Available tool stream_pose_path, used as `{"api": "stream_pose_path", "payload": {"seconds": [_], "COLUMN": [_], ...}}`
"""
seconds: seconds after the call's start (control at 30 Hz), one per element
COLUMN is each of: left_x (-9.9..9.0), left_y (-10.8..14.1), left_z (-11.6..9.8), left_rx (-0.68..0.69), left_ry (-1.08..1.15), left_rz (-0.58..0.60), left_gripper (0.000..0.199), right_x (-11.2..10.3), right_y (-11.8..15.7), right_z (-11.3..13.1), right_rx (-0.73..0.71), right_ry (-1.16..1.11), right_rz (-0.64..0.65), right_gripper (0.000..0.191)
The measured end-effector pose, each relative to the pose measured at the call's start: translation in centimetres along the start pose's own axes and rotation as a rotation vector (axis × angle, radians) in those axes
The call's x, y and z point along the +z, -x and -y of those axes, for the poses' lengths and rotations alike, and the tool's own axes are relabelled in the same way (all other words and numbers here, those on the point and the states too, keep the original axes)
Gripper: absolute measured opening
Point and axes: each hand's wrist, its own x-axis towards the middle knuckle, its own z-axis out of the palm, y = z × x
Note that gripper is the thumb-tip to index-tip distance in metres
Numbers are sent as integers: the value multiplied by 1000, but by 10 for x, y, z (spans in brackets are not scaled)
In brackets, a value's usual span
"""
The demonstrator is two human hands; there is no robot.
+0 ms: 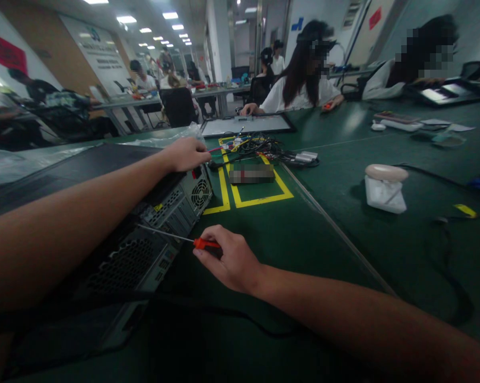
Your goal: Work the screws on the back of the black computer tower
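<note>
A black and grey computer case [176,207] lies at the left, its rear panel with fan grilles and slots facing right. My right hand [232,258] is closed around the orange handle of a screwdriver [202,243]. The long thin shaft points left, and its tip is at the case's rear panel. My left hand [186,154] rests at the far top corner of the case, beside a small red part. Its fingers are bent together, and what they hold, if anything, is hidden.
Tangled cables [259,146] and a blurred box [251,174] lie beyond, near yellow tape. A white case [385,194] sits right. Across the green table [323,250], a person [304,80] handles a flat panel [248,124]. Dark straps hang in front.
</note>
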Motion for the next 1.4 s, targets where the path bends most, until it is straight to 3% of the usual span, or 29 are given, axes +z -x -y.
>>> {"api": "stream_pose_path", "payload": {"seconds": [1.03, 1.4], "left_x": [0, 0], "left_y": [-3, -2], "left_z": [3, 3], "left_rx": [7, 3], "left_ry": [-10, 10], "left_rz": [0, 3], "left_gripper": [44, 43], "right_x": [0, -1], "right_y": [2, 0], "right_z": [1, 0], "right_rx": [7, -71], "right_ry": [15, 63], "right_rz": [-2, 12], "right_gripper": [20, 29]}}
